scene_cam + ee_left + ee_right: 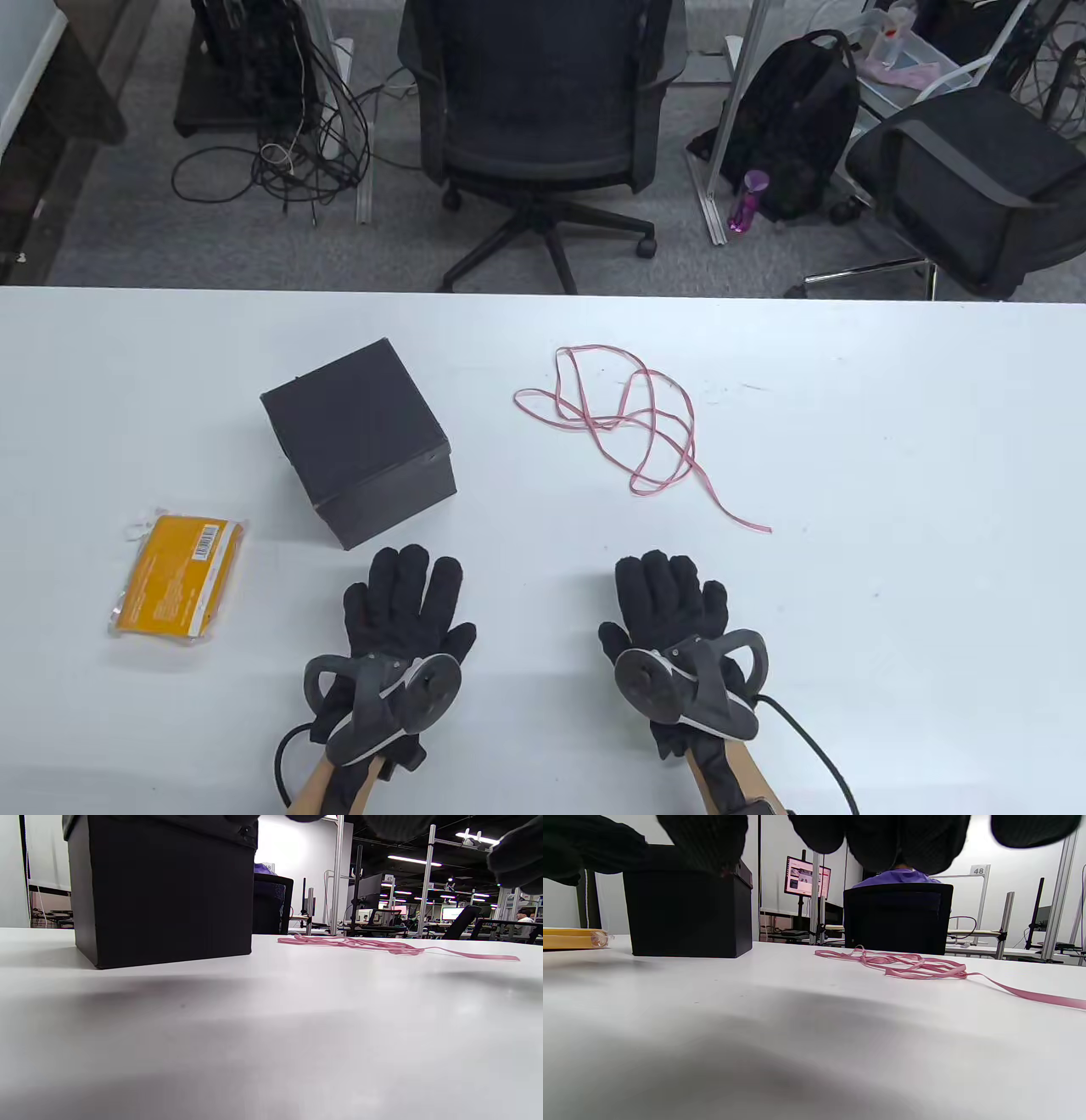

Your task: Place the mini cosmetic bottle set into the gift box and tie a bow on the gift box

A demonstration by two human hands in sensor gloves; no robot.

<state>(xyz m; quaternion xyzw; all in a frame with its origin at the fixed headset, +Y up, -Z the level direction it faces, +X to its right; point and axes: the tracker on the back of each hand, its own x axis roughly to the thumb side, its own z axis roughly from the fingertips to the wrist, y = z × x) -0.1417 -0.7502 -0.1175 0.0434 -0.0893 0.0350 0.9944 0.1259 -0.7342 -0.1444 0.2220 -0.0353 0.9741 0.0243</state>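
Resting flat on the white desk (891,509), the left hand (399,624) and the right hand (674,624) lie palm down near the front edge, fingers straight and together, each grip released and holding nothing. Just beyond the left hand's fingertips stands the black gift box (356,441), its lid on, turned at an angle to the desk edge. To the left of the box, well apart from both hands, lies the mini cosmetic bottle set (180,576), a flat orange pack in clear wrap with a barcode label; the bottles themselves cannot be made out. A pink ribbon (632,416) lies loose in tangled loops beyond the right hand, one end trailing toward the right. Behind the desk stand two office chairs (543,110) and a black backpack (797,127) on the grey floor
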